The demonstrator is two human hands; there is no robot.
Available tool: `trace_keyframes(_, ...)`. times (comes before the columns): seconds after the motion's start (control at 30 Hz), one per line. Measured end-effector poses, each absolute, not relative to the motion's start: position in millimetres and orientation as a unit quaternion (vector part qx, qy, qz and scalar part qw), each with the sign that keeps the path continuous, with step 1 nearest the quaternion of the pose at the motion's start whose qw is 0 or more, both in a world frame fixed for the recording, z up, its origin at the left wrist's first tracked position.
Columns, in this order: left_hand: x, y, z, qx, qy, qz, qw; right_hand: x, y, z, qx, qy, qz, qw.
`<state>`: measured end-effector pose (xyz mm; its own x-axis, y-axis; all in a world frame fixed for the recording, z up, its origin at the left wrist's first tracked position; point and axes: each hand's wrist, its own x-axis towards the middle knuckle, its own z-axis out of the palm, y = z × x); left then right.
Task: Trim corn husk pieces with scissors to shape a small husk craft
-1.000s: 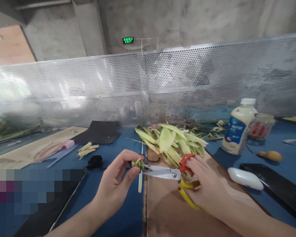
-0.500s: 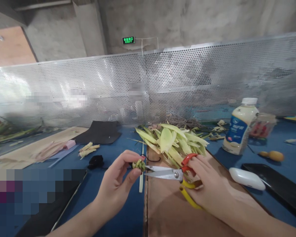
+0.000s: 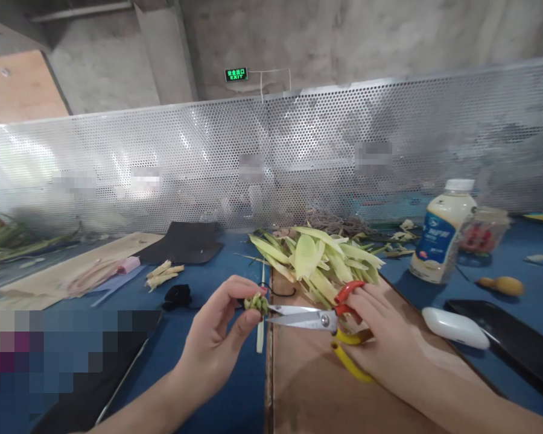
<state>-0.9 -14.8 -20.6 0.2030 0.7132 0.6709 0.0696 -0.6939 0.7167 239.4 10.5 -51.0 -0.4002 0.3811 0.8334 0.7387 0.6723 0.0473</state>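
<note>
My left hand pinches a small knot of woven green leaf strips between thumb and fingers, held above the blue table. My right hand grips scissors with one red and one yellow handle. The steel blades are slightly parted and their tips point left, right beside the woven knot. A thin pale leaf strip hangs down under the knot. Behind the scissors lies a pile of yellow-green leaf strips.
A brown board lies under my right hand. At right stand a white drink bottle, a white case, a black phone and a small jar. A black cloth, brown paper and cut scraps lie at left. A perforated metal screen closes the back.
Hardly anything has moved: both hands and the scissors have shifted slightly right in view, with the blades staying beside the woven knot.
</note>
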Motion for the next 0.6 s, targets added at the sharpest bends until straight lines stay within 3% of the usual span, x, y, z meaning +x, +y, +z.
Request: trace_keyframes(0.6,-0.4,-14.7,-20.8,0.732,0.263,0.562,0.283,238.8,8.6,-56.9,-0.401,-0.815,-0.124,0.400)
